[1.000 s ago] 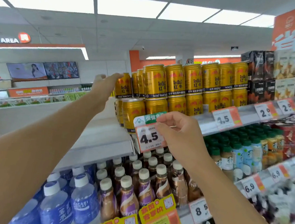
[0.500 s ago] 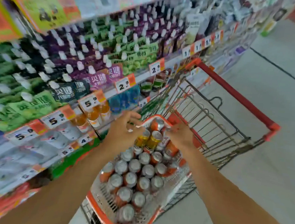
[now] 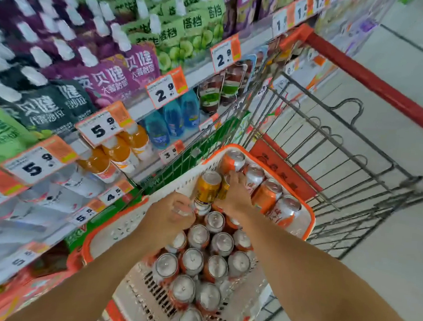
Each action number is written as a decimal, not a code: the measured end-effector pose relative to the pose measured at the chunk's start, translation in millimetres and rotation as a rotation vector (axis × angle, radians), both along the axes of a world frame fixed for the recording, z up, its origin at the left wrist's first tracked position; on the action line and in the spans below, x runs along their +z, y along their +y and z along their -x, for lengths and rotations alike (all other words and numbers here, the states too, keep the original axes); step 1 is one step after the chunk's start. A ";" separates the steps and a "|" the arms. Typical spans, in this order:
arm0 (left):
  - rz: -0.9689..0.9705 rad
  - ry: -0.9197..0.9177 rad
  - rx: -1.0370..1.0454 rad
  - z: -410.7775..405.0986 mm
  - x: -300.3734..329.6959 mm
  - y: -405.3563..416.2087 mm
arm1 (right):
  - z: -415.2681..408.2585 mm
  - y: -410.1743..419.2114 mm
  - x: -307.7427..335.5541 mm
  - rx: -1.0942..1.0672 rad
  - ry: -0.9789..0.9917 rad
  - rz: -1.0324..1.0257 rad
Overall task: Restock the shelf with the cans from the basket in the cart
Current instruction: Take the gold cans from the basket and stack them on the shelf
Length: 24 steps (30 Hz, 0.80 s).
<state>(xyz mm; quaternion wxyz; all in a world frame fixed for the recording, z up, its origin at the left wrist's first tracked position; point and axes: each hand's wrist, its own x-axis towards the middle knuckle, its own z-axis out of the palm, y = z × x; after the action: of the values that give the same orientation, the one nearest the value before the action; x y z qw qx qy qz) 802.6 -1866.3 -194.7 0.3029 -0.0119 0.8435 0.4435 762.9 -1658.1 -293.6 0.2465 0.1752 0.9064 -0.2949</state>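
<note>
Reaching into the white plastic basket with orange rim [image 3: 304, 218] in the wire cart with red handle [image 3: 368, 79], left hand [image 3: 173, 215] curled around a silver-topped can [image 3: 184, 212], right hand [image 3: 235, 195] gripping a gold can [image 3: 224, 186], another gold can [image 3: 208, 186] just left of it, orange silver-topped cans [image 3: 197, 260] below both wrists.

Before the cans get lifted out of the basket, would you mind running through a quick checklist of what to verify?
1. Left hand grips a can: ok, fingers curl over a silver-topped can.
2. Right hand has a gold can: cannot tell, it rests on a second gold can beside that one, and the grip is hidden.
3. Basket seated in the cart: ok.
4. Cans remain for restocking: ok, many orange cans stand upright.
5. Target shelf spot visible: not ok, out of view.
</note>
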 end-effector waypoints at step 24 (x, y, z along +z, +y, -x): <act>-0.581 -0.069 -0.109 66.0 320.8 -12.1 | 27.6 -30.4 452.4 0.298 0.588 0.532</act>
<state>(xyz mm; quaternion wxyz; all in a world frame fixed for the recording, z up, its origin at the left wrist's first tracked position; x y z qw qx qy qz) 736.6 -1878.3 126.1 0.3455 0.1056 0.6699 0.6486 735.4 -1688.5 158.8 0.0540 -0.1189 0.8458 -0.5173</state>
